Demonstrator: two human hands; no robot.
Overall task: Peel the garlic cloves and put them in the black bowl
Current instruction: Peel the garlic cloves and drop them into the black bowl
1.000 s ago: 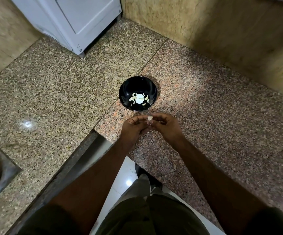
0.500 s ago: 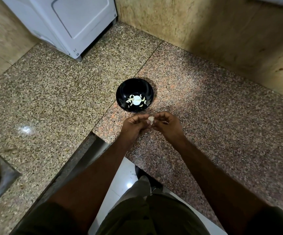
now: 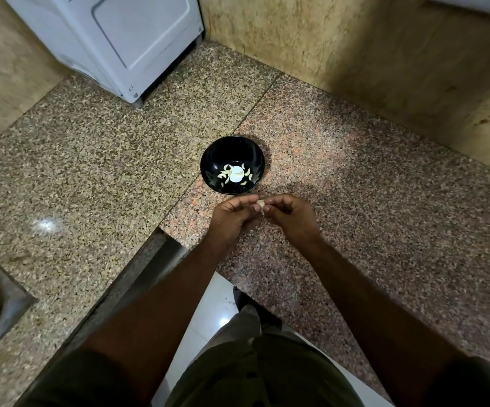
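A black bowl (image 3: 232,165) is set on a speckled granite counter (image 3: 355,201), with several pale peeled garlic cloves (image 3: 236,175) gathered at its bottom. Just in front of the bowl, one garlic clove (image 3: 261,205) is pinched between the curled fingertips of the left hand (image 3: 233,220) and the right hand (image 3: 292,217), which are brought together above the counter.

we see a polished speckled granite counter (image 3: 97,171), glossy enough to catch a light glare at the left. the black bowl (image 3: 232,148) looks glossy and smooth, like glazed ceramic or plastic. the far white appliance (image 3: 126,39) has smooth matt panels. the wall (image 3: 355,54) looks mottled stone.
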